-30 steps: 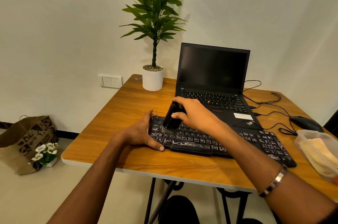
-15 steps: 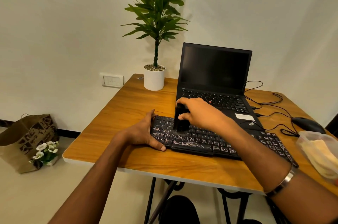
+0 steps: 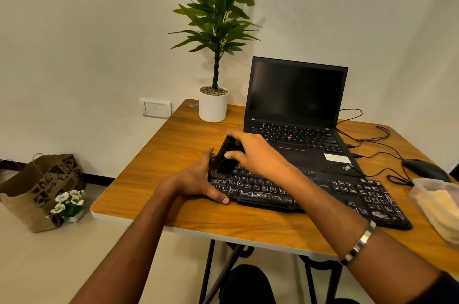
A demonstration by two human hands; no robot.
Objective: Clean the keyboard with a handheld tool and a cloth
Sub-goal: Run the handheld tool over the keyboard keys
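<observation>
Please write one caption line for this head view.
Right hand brushes keyboard with black tool; left hand steadies its end.

- I see the table (image 3: pixel 154 167) as wood-grained, smooth, with a soft sheen.
- The keyboard (image 3: pixel 347 192) looks like black plastic, its keys slightly glossy.
- The handheld tool (image 3: pixel 224 159) shows shiny black plastic.
- The laptop (image 3: pixel 298 115) casing looks matt black.
- The bracelet (image 3: pixel 357 245) gleams like polished metal.
- The pot (image 3: pixel 213 107) is smooth, matt white.
- The bag (image 3: pixel 37 187) looks like rough brown paper.
- The container (image 3: pixel 437 202) is cloudy translucent plastic.
</observation>
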